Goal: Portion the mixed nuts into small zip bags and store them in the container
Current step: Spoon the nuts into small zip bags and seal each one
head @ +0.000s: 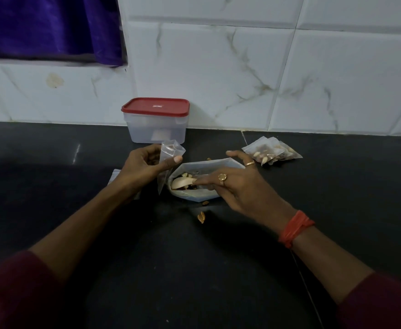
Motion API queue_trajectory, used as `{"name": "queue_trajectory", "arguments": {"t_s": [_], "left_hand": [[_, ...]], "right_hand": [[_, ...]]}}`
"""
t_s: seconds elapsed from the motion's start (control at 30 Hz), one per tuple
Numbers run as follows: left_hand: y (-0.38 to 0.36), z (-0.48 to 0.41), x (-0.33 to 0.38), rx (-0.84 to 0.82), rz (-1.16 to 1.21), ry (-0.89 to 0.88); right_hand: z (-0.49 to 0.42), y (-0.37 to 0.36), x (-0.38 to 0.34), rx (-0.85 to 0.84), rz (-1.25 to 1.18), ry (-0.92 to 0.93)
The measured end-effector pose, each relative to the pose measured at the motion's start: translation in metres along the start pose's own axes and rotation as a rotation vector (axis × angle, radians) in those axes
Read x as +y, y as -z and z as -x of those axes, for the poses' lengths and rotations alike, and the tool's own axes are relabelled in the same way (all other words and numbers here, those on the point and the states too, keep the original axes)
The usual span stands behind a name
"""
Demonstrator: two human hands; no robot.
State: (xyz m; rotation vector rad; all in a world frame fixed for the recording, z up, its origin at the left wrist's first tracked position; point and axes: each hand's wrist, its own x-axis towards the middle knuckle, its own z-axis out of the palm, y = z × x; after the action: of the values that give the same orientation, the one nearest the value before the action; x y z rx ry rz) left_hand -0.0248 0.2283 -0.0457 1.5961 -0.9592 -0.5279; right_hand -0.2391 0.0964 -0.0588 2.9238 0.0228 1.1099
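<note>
My left hand (144,166) grips a small clear zip bag (169,154), held upright with its mouth up. Just to its right lies a larger translucent bag of mixed nuts (195,194), open toward the left. The fingers of my right hand (232,184) reach into that bag and pinch at the nuts (182,182). A clear container with a red lid (156,119) stands shut against the tiled wall behind. Several filled small bags (270,151) lie in a pile to the right.
The black counter (52,186) runs to a white marble-tiled wall (242,79). Two loose nuts (201,217) lie near the big bag's front. More empty small bags (113,174) peek out under my left wrist. A purple curtain (47,24) hangs at upper left.
</note>
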Motion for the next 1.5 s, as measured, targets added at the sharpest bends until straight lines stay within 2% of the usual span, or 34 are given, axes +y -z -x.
{"name": "queue_trajectory", "arguments": {"t_s": [0.1,0.2,0.27,0.47,0.67,0.77,0.9,1.13,1.27,1.5], "left_hand": [[0.000,0.001,0.000,0.000,0.001,-0.001],[0.001,0.000,0.001,-0.002,-0.002,0.004],[0.001,0.000,0.001,-0.011,-0.001,0.005],[0.002,0.000,-0.001,-0.010,0.005,-0.002],[0.001,-0.001,-0.002,-0.011,0.004,-0.012],[0.002,0.000,-0.001,-0.024,0.005,-0.011],[0.001,0.000,-0.001,-0.046,-0.008,-0.024],[0.001,0.000,-0.002,-0.078,-0.019,-0.051],[0.001,0.000,-0.002,-0.089,-0.041,-0.070],[0.000,-0.001,-0.005,-0.105,-0.079,-0.084]], "right_hand": [[0.000,0.006,0.008,-0.071,-0.019,0.013],[0.002,0.014,0.019,-0.077,0.080,0.041],[0.004,0.015,0.023,-0.045,0.121,0.037],[0.002,0.006,0.013,0.076,0.002,0.011],[0.002,0.004,0.014,-0.070,0.082,0.071],[0.001,0.012,0.019,-0.023,0.125,0.023],[0.004,0.013,0.016,0.103,0.067,-0.170],[0.001,0.010,0.007,-0.035,-0.048,-0.403],[0.000,0.016,0.007,0.101,0.060,-0.435],[-0.001,0.017,0.003,0.099,0.287,-0.363]]}}
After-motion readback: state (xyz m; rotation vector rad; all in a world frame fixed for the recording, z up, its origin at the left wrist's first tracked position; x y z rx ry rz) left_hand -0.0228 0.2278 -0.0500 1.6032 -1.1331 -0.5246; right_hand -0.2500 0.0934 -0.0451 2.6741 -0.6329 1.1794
